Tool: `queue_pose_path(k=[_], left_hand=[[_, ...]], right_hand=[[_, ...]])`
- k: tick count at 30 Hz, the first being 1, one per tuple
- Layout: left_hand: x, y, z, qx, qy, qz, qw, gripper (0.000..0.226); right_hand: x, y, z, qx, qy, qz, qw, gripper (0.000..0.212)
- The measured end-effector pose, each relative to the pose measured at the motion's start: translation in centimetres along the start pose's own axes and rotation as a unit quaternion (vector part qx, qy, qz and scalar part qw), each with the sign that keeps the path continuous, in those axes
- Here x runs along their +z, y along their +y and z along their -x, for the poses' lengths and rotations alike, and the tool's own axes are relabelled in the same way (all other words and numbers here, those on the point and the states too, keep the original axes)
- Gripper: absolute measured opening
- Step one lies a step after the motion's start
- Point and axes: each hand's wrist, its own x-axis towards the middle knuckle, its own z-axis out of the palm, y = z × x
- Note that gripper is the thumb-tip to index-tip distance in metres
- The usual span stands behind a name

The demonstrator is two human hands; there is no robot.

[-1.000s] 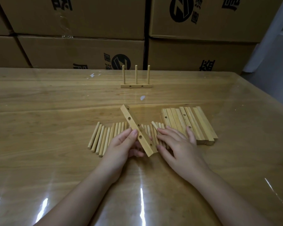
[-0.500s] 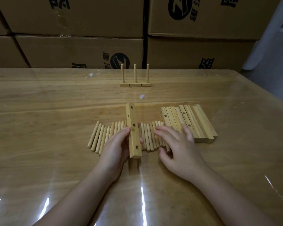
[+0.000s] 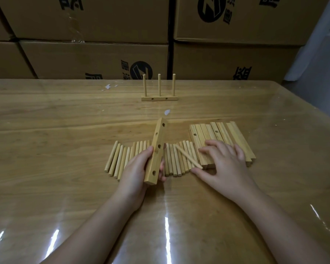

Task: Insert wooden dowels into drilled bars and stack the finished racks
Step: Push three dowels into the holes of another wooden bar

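– Left grip [image 3: 135, 172]?
– Grasping a pale wooden bar [image 3: 157, 149], holes along one face, tilted above the row of dowels [image 3: 122, 159].
– Right grip [image 3: 223, 164]?
– Released, fingers spread; thumb touches one slanted dowel [image 3: 188, 157].
– Writing?
– Boxes [image 3: 95, 60] beyond: black round logo, characters unreadable.

**Worktop** [image 3: 46, 140]: wood grain under a glossy clear film [image 3: 166, 235] with bright glare streaks. **Dowels** [image 3: 120, 159], bar [image 3: 155, 161] and rack [image 3: 159, 98] at 12 o'clock: pale, smooth, matt bare wood. **Boxes** [image 3: 93, 54]: matt brown cardboard, black print, shiny tape [image 3: 72, 20].
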Motion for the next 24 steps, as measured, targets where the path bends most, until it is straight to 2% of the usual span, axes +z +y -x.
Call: queue_pose_path(k=[5, 8, 10, 15, 21, 24], left_hand=[[-0.2, -0.1, 0.0, 0.004, -0.004, 0.005, 1.0, 0.056], [-0.3, -0.1, -0.1, 0.006, -0.007, 0.003, 1.0, 0.056], [-0.3, -0.1, -0.1, 0.012, -0.014, -0.005, 1.0, 0.054], [0.0, 0.0, 0.0, 0.051, -0.019, -0.04, 0.998, 0.048], [0.1, 0.0, 0.1, 0.045, -0.02, -0.057, 0.997, 0.053], [0.1, 0.0, 0.1, 0.045, -0.027, -0.048, 0.997, 0.054]], right_hand=[[0.0, -0.2, -0.2, -0.022, 0.048, -0.054, 0.997, 0.02], [0.0, -0.5, -0.3, -0.013, 0.069, -0.105, 0.992, 0.015], [-0.1, -0.7, -0.3, 0.005, 0.089, -0.176, 0.98, 0.013], [-0.7, -1.3, -0.4, 0.051, 0.101, -0.373, 0.921, 0.011], [-0.9, -1.5, -0.4, 0.078, 0.103, -0.47, 0.873, 0.011], [-1.1, -1.5, -0.7, 0.114, 0.109, -0.571, 0.806, 0.008]])
